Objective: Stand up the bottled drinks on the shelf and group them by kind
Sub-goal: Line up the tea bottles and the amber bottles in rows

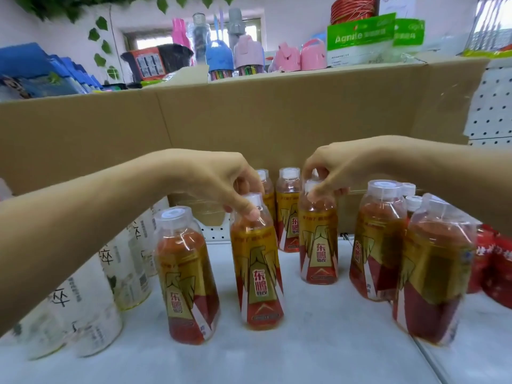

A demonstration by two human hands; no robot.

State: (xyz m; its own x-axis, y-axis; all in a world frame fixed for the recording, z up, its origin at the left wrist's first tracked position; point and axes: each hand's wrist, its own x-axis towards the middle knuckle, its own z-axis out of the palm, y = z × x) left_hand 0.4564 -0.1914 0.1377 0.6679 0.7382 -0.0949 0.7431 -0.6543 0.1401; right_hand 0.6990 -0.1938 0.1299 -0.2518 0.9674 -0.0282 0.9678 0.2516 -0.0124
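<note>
One white shelf [318, 353], cardboard [277, 115] behind bottles [259, 275]

I am reading 东鹏, with smaller 特饮 beneath, on the gold label of the amber bottle [259, 275] that my left hand [221, 178] is gripping in front of the cardboard box [249, 120]. The second bottle [318, 245], under my right hand [335, 167], is showing the same. Above the box, a green packet [360, 34] is showing "Agnite". Black characters on the white bottles [80, 300], left of the box, are blurring beyond reading.
</note>
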